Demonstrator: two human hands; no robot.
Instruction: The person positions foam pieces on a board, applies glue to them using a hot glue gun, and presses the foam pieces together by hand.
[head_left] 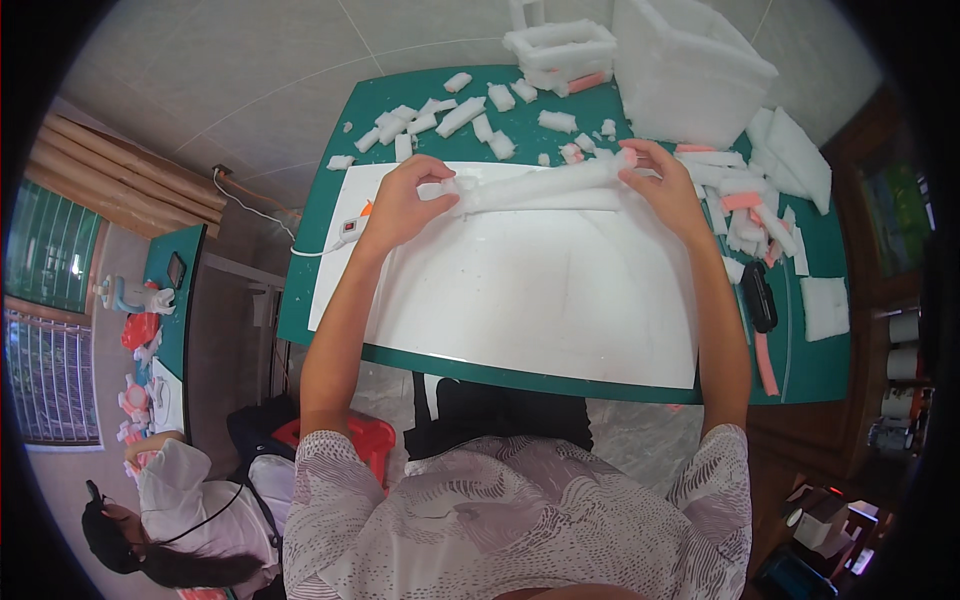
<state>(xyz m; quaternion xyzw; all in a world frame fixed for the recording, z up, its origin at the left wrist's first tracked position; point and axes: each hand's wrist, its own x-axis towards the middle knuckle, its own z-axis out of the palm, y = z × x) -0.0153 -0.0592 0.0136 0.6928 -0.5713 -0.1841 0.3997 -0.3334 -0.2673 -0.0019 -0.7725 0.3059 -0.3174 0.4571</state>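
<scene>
1. Closest in: a glossy white rectangular board (540,290), toward 6 o'clock from the hands.
2. The long white foam strip (550,183) is over its 12 o'clock edge, long axis roughly 9-to-3, right end tipped up a bit.
3. Left hand (412,200) at its 9 o'clock end, fingers half-curled; honestly can't tell if they're gripping. Right hand (668,190) pinches the 3 o'clock end. Equally near, both angled inward.
4. Farther: big white hollow foam box (680,80), 1 o'clock.
</scene>
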